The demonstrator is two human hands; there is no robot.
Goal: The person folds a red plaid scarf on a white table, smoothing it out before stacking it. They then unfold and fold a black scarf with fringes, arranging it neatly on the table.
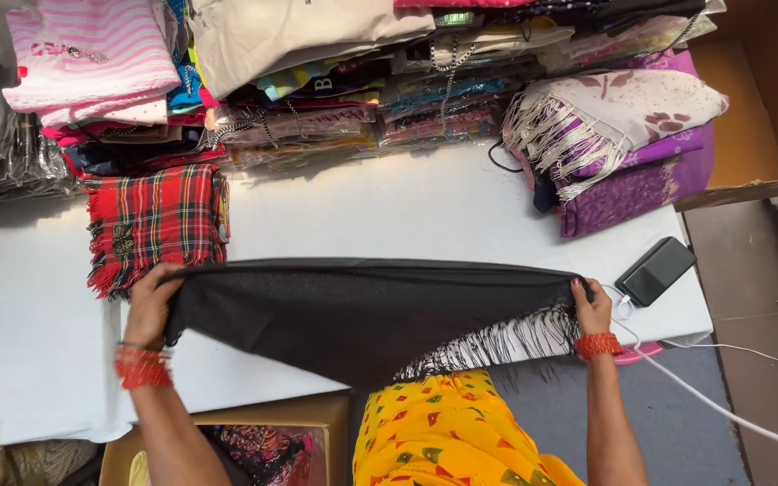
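Yellow dress [443, 432] w/ red and green specks nearest, bottom centre, soft printed cotton look.

White table [389, 207] biggest item, flat, smooth, spans most of view. Black shawl [362, 310] stretched wide across front edge of table, thin matte weave, folded along top, lower part drooping off edge; grey-white fringe [497, 342] hanging at lower right corner.

Left hand [150, 306] closed on shawl's left end, fingers curled over fold, red bangles [141, 367] on wrist. Right hand [592, 308] pinched shut on shawl's right end, red bangle on that wrist too.

Stacks of folded clothes [317, 81] along back of table, many in clear glossy plastic bags, some w/ metal chains; pink striped piece [92, 54] on top at left. Purple and cream shawls [623, 144] piled at right, long pale tassels. Red tartan scarf [155, 220] folded square, fringed edge, just beside left hand.

Cardboard box [317, 418] below table at bottom left, open top, dark patterned fabric [258, 450] inside; full contents not clear.

Black phone [656, 270] flat near right table corner, close to right hand, white cable [722, 405] running off to lower right. Plain brown floor [731, 270] at right, grey mat [677, 423] nearer.
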